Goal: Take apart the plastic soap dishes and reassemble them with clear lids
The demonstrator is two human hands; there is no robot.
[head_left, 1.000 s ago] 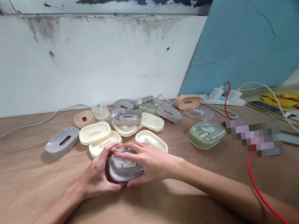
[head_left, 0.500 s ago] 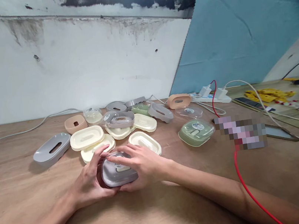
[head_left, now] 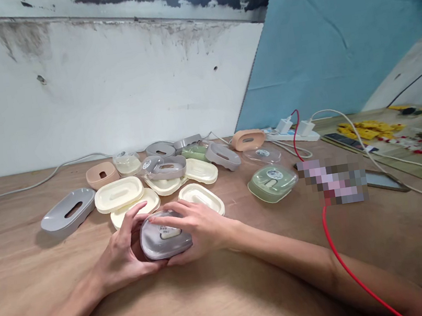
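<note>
A grey soap box (head_left: pixel 164 241) with a clear lid and a printed label is held between both hands, low over the near part of the table. My left hand (head_left: pixel 120 256) is curved round its left end, thumb along the near edge and fingers at the far side. Over the right end lies my right hand (head_left: pixel 201 228), fingers across the lid and thumb underneath at the near edge. My right hand hides that end of the box. Just beyond the hands lie cream oval trays (head_left: pixel 201 200), one of them close to my right fingers.
Grey oval trays (head_left: pixel 69 213), peach trays (head_left: pixel 101 175) and clear lids (head_left: pixel 262 156) are spread toward the wall. A green soap box (head_left: pixel 273 183) stands at right. A red cable (head_left: pixel 343 259) crosses my right forearm's side; a power strip (head_left: pixel 302 133) lies behind.
The view has shifted slightly, so things on the table appear a little further left. Both hands keep the grey soap box in nearly the same hold.
</note>
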